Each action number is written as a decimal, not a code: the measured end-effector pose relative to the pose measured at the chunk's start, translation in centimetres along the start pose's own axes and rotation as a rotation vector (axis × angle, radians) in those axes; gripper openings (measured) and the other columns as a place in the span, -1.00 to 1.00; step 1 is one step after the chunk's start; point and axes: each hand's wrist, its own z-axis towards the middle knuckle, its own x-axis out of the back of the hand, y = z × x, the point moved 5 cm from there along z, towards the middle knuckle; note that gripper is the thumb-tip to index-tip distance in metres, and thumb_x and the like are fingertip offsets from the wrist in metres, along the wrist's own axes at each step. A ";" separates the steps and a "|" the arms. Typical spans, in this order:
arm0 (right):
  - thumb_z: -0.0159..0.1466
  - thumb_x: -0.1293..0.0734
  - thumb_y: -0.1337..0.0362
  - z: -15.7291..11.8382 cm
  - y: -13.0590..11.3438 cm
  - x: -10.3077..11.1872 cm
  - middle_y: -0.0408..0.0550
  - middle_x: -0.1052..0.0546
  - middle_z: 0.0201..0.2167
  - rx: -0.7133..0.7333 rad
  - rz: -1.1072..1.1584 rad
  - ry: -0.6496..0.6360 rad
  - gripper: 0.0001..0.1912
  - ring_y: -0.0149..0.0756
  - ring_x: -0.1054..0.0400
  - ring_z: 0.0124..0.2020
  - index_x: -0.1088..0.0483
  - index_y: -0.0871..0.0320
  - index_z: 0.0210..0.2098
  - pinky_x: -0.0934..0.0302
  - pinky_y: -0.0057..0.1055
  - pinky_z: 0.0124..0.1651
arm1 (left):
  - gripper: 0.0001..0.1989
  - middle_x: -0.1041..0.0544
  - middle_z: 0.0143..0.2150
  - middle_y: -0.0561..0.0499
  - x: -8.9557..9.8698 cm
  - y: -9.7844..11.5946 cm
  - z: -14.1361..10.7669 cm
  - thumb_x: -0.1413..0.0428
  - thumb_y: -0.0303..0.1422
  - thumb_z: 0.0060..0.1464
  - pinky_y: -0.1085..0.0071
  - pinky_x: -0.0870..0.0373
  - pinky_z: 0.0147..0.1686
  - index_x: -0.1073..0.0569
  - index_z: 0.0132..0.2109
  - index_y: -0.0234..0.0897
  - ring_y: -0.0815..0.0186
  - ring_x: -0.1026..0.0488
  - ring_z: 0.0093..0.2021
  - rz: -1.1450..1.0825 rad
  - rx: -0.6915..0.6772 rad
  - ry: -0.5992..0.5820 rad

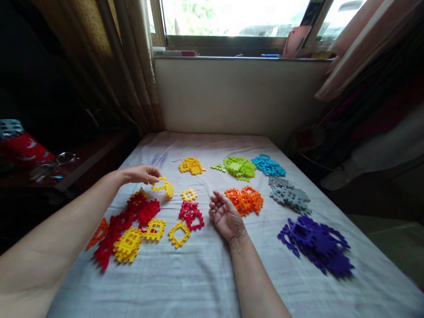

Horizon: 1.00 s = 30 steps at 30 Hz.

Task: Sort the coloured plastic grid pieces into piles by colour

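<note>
I read left hand pinching yellow pieces by an edge; that grip could slip, dropping them into the red pile at their 7 o'clock. Right hand half-curled, empty; drifting toward 2 o'clock could scatter the orange pile.

I count 2 hands, i.e. 1 left hand & 1 right hand, w/ approx. 2 held yellow tiles. Single-colour plastic tile heaps = 6, 1 ea.: purple heap, orange heap, grey heap, blue heap, lime heap, yellow heap. Plus 1 mixed red-yellow heap, 1 red cluster, 2 lone yellow tiles & 1 bedsheet; no. of pcs per heap can't be told, too much overlap.
</note>
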 end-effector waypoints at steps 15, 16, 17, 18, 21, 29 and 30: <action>0.16 -0.46 0.31 -0.2 0.1 -0.2 -0.11 -0.64 -0.40 0.012 0.002 0.056 -0.84 -0.45 -0.48 -0.46 -0.55 0.15 -0.23 -0.36 -0.56 -0.43 | -0.55 -0.61 -0.33 -0.07 -0.6 3.5 5.8 -0.30 -0.03 -0.26 0.42 -0.36 -0.44 -0.52 -0.29 -0.27 0.21 -0.55 -0.33 -0.051 0.129 0.378; 0.16 -0.47 0.30 -0.2 0.1 -0.2 -0.11 -0.64 -0.40 0.011 0.000 0.055 -0.84 -0.45 -0.48 -0.46 -0.55 0.15 -0.23 -0.36 -0.57 -0.43 | -0.56 -0.61 -0.32 -0.09 -0.7 3.8 6.7 -0.30 -0.03 -0.24 0.42 -0.36 -0.45 -0.52 -0.28 -0.27 0.20 -0.55 -0.34 -0.047 0.137 0.398; 0.16 -0.47 0.30 -0.2 0.1 -0.2 -0.12 -0.64 -0.39 0.011 -0.004 0.051 -0.83 -0.45 -0.48 -0.45 -0.55 0.15 -0.23 -0.36 -0.56 -0.42 | -0.56 -0.62 -0.30 -0.10 -0.7 4.2 7.5 -0.29 -0.04 -0.21 0.42 -0.36 -0.45 -0.52 -0.27 -0.28 0.20 -0.56 -0.34 -0.045 0.141 0.418; 0.16 -0.48 0.29 -0.2 0.1 -0.2 -0.12 -0.64 -0.39 0.010 -0.008 0.043 -0.82 -0.45 -0.48 -0.44 -0.55 0.14 -0.23 -0.36 -0.56 -0.41 | -0.56 -0.62 -0.27 -0.11 -0.7 4.7 8.2 -0.28 -0.04 -0.18 0.43 -0.36 -0.45 -0.52 -0.24 -0.29 0.21 -0.56 -0.33 -0.044 0.141 0.438; 0.15 -0.49 0.27 0.0 0.1 -0.1 -0.13 -0.64 -0.37 0.014 -0.014 0.021 -0.81 -0.45 -0.48 -0.43 -0.55 0.14 -0.22 -0.36 -0.55 -0.40 | -0.53 -0.62 -0.16 -0.15 -0.2 5.6 9.4 -0.25 -0.06 -0.08 0.45 -0.36 -0.45 -0.50 -0.11 -0.29 0.24 -0.57 -0.30 -0.049 0.123 0.488; 0.16 -0.47 0.29 -0.1 0.1 -0.2 -0.12 -0.64 -0.38 0.014 -0.017 0.023 -0.83 -0.45 -0.48 -0.44 -0.54 0.14 -0.22 -0.36 -0.56 -0.41 | -0.48 -0.62 -0.11 -0.10 0.8 1.7 3.8 -0.16 -0.03 -0.03 0.41 -0.44 -0.32 -0.51 0.01 -0.25 0.18 -0.55 -0.16 -0.045 0.082 0.618; 0.17 -0.46 0.30 -0.1 0.0 -0.2 -0.13 -0.64 -0.39 0.016 -0.022 0.028 -0.83 -0.46 -0.48 -0.45 -0.53 0.14 -0.23 -0.37 -0.56 -0.41 | -0.47 -0.62 -0.10 -0.09 0.6 0.6 2.3 -0.14 -0.03 -0.02 0.40 -0.46 -0.27 -0.50 0.03 -0.25 0.18 -0.55 -0.12 -0.048 0.080 0.634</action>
